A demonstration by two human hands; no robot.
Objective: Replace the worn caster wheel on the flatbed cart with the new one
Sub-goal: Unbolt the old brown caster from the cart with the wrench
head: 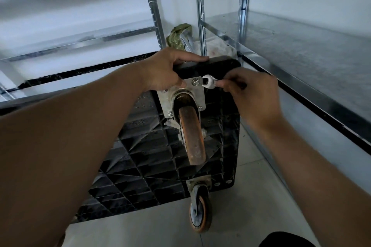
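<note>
The black flatbed cart (152, 156) stands tipped on its side, ribbed underside facing me. A worn orange-brown caster wheel (192, 136) hangs from a silver mounting plate (197, 97) near the cart's top edge. My left hand (166, 72) grips that top edge beside the plate. My right hand (251, 90) pinches a silver wrench (208, 83), its head just right of the plate's upper bolt (195, 81). A second caster wheel (200, 214) sits at the cart's lower corner, touching the floor.
Galvanised metal shelving stands on both sides: a shelf (301, 50) close on the right and a rack upright (154, 12) on the left. A green bundle (178, 34) lies behind the cart. Pale floor tiles (251, 196) spread below.
</note>
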